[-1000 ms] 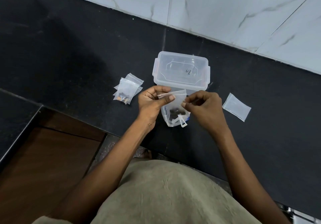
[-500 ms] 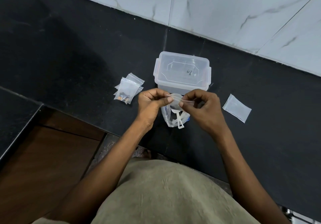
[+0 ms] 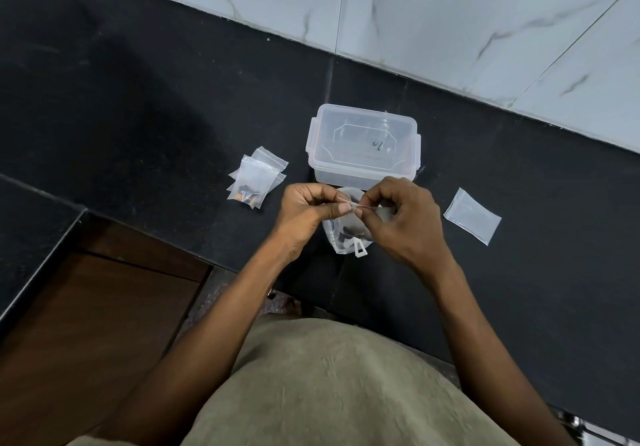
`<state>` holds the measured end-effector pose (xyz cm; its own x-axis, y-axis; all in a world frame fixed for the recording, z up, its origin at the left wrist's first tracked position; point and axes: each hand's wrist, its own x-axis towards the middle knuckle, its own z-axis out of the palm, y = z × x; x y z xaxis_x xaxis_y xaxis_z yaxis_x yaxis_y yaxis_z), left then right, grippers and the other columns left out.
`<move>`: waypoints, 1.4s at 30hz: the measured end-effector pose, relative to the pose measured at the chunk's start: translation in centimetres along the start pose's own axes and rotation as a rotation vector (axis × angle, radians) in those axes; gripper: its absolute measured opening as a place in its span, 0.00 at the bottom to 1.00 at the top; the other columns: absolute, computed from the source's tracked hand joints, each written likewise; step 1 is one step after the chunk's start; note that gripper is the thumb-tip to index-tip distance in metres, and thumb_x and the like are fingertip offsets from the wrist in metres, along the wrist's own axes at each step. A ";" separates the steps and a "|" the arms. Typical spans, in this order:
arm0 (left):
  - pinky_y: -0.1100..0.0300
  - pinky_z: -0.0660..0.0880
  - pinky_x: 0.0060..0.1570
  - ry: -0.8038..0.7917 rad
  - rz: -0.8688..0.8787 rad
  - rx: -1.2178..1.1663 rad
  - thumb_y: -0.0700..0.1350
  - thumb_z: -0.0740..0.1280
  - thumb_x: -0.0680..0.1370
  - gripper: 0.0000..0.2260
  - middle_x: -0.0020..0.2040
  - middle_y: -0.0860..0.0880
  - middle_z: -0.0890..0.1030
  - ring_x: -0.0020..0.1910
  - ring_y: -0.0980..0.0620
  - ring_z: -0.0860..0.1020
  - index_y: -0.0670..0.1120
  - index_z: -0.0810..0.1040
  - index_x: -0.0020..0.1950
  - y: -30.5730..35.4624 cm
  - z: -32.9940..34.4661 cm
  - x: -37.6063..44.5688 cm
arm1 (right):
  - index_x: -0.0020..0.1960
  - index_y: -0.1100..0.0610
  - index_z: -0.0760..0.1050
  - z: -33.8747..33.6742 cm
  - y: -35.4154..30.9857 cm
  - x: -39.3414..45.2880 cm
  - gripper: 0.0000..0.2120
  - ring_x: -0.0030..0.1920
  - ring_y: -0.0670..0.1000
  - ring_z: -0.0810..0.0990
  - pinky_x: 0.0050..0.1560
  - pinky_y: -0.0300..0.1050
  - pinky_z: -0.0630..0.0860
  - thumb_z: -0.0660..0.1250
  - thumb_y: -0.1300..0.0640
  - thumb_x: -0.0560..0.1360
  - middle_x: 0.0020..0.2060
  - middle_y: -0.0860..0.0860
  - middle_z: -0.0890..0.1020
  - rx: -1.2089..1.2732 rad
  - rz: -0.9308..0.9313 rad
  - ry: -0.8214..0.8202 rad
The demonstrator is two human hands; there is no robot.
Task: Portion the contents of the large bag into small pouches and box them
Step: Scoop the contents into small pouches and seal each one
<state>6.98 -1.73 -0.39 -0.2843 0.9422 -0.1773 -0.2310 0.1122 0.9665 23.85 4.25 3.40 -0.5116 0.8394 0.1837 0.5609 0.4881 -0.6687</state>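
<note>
left hand (image 3: 304,213) | fingers pinched; right hand (image 3: 401,217) | fingers pinched, thumbs nearly touching

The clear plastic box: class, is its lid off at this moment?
No, the clear plastic box stands on the black counter with its lid seated on top and side latches down.

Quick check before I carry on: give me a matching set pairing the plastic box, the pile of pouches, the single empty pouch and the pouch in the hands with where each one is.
Things:
1. plastic box
2. pile of pouches
3. empty pouch
4. pinched pouch

Places:
A. flat on the counter, to the right of the right hand
B. between both hands
C. behind the hands, lid on
D. on the counter, to the left of the left hand

Pairs: 1-C, 2-D, 3-A, 4-B
</note>
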 end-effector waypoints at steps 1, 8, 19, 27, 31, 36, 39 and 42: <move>0.65 0.79 0.44 0.003 0.006 0.008 0.25 0.72 0.69 0.09 0.36 0.51 0.85 0.39 0.56 0.84 0.39 0.82 0.39 0.0 -0.1 0.0 | 0.39 0.48 0.79 -0.1 -0.2 0.0 0.04 0.40 0.41 0.75 0.39 0.38 0.67 0.74 0.51 0.69 0.36 0.39 0.78 -0.020 -0.019 -0.021; 0.64 0.79 0.46 -0.057 0.006 0.040 0.26 0.73 0.69 0.09 0.38 0.49 0.86 0.41 0.54 0.84 0.38 0.83 0.41 0.6 -0.8 0.2 | 0.39 0.51 0.82 0.1 -0.6 0.5 0.05 0.36 0.44 0.75 0.38 0.37 0.70 0.76 0.59 0.70 0.34 0.42 0.81 0.073 -0.019 -0.113; 0.61 0.79 0.46 -0.061 0.032 0.058 0.31 0.73 0.73 0.03 0.41 0.47 0.86 0.42 0.51 0.84 0.37 0.83 0.44 0.8 -0.8 -0.6 | 0.39 0.54 0.80 0.1 -0.8 0.2 0.04 0.34 0.42 0.74 0.36 0.33 0.68 0.75 0.58 0.71 0.33 0.41 0.78 0.116 0.012 -0.101; 0.59 0.80 0.46 0.012 0.022 0.179 0.30 0.73 0.64 0.08 0.35 0.47 0.84 0.39 0.53 0.83 0.44 0.83 0.33 1.5 -0.4 -0.5 | 0.38 0.52 0.81 0.4 -1.8 0.1 0.09 0.35 0.44 0.77 0.36 0.39 0.73 0.72 0.47 0.68 0.33 0.41 0.80 0.131 -0.037 -0.108; 0.54 0.79 0.47 0.051 -0.022 0.185 0.31 0.73 0.62 0.10 0.34 0.46 0.83 0.38 0.49 0.81 0.47 0.84 0.31 1.8 -0.6 -0.6 | 0.37 0.54 0.81 0.8 -1.8 0.3 0.03 0.34 0.43 0.76 0.37 0.37 0.71 0.74 0.56 0.68 0.32 0.41 0.79 0.061 -0.055 -0.124; 0.61 0.80 0.45 0.186 -0.024 0.184 0.24 0.70 0.68 0.15 0.31 0.50 0.84 0.34 0.54 0.82 0.44 0.83 0.31 1.9 0.1 -1.2 | 0.36 0.53 0.80 1.5 -1.8 0.4 0.05 0.32 0.42 0.75 0.38 0.33 0.69 0.75 0.58 0.68 0.31 0.41 0.78 0.044 -0.092 -0.061; 0.59 0.81 0.46 0.332 -0.010 0.135 0.25 0.70 0.68 0.18 0.31 0.48 0.83 0.36 0.52 0.82 0.47 0.84 0.30 1.5 0.4 -1.8 | 0.36 0.54 0.80 1.8 -1.8 0.1 0.05 0.32 0.42 0.75 0.38 0.30 0.68 0.75 0.58 0.68 0.31 0.41 0.78 0.054 -0.105 -0.040; 0.63 0.79 0.43 0.427 0.003 0.106 0.25 0.71 0.67 0.17 0.31 0.52 0.83 0.36 0.57 0.81 0.47 0.84 0.31 1.0 0.3 -2.1 | 0.35 0.55 0.80 2.1 -1.8 -0.3 0.04 0.32 0.43 0.76 0.37 0.32 0.69 0.75 0.59 0.67 0.32 0.42 0.79 0.069 -0.113 -0.054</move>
<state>7.59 -3.49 0.98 -0.6488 0.7304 -0.2135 -0.1390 0.1621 0.9769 21.66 2.66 3.04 -0.6040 0.7652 0.2229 0.4530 0.5597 -0.6939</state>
